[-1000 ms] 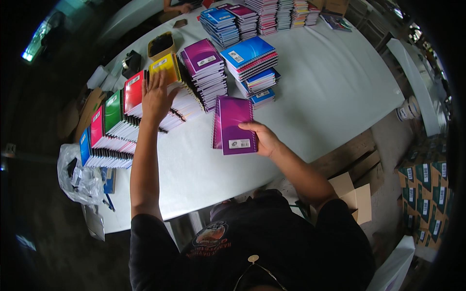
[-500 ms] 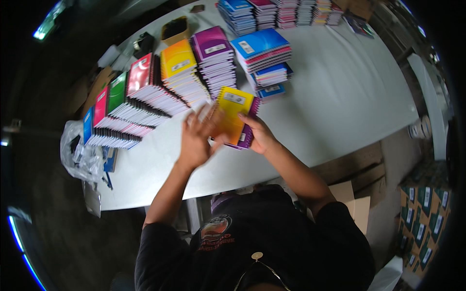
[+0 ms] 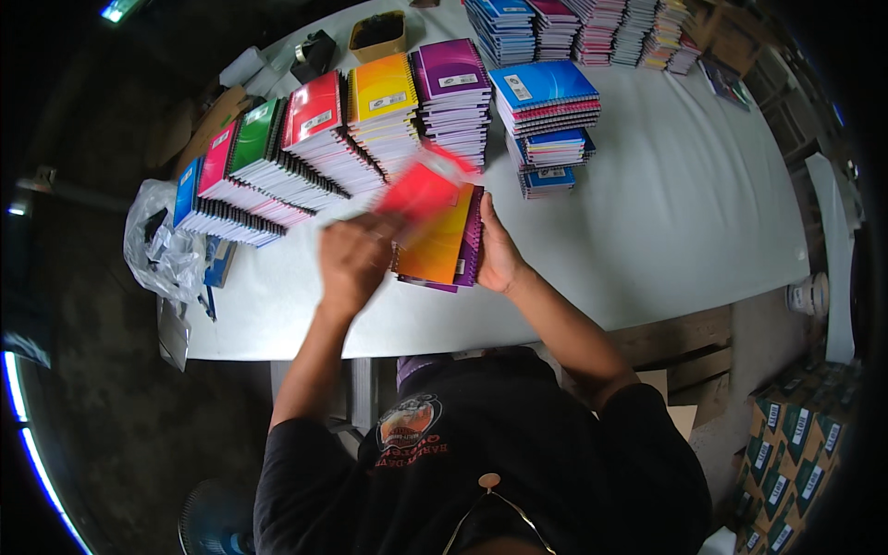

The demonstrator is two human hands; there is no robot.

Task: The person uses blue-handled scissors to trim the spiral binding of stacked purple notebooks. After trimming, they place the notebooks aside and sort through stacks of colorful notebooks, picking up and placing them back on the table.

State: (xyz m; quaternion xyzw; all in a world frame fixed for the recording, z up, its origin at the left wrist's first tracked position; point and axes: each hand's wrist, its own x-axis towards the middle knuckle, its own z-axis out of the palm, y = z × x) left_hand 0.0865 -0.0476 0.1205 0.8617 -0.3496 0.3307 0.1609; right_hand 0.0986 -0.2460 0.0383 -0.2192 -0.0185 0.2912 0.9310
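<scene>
Left hand [image 3: 356, 259] clenched on blurred red notebook [image 3: 421, 190], right hand [image 3: 499, 259] grasping small notebook pile [image 3: 444, 245], orange on top, near bench [image 3: 666, 231] front edge

Left hand [image 3: 351, 264]: grip closed on a red notebook [image 3: 418, 190], blurred, held over the small stack. Right hand [image 3: 498, 259]: steadied that stack, yellow-orange notebook [image 3: 439, 242] on top, purple ones beneath. Beyond the grip: fanned piles of spiral notebooks [image 3: 314, 139] on the white desk [image 3: 666, 231]. Left of the grip: crumpled plastic bag [image 3: 162, 254].
</scene>
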